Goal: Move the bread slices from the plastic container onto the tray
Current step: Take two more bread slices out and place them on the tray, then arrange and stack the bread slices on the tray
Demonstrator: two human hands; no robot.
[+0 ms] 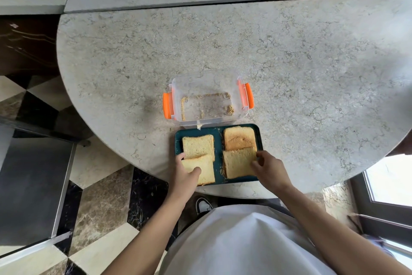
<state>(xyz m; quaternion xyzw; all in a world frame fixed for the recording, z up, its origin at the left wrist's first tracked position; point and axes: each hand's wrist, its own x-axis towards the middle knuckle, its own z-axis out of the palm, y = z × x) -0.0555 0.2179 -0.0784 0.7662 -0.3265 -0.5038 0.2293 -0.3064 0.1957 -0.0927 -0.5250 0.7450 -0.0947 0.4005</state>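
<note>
A dark teal tray (217,134) sits at the table's near edge with several bread slices on it. On its left half a pale slice (197,146) lies at the back. A second slice (206,166) overlaps it at the front, and my left hand (186,176) grips that one by its near left corner. On the right half a browner slice (238,139) lies at the back, with another slice (237,164) in front. My right hand (267,169) pinches that front slice at its right edge. The clear plastic container (206,98) with orange latches stands just behind the tray, holding only crumbs.
The round stone table (289,63) stretches far behind and to the right. A crumb (199,127) lies between container and tray. Below the table edge are a tiled floor, a shoe (202,205) and a dark cabinet (33,185) at left.
</note>
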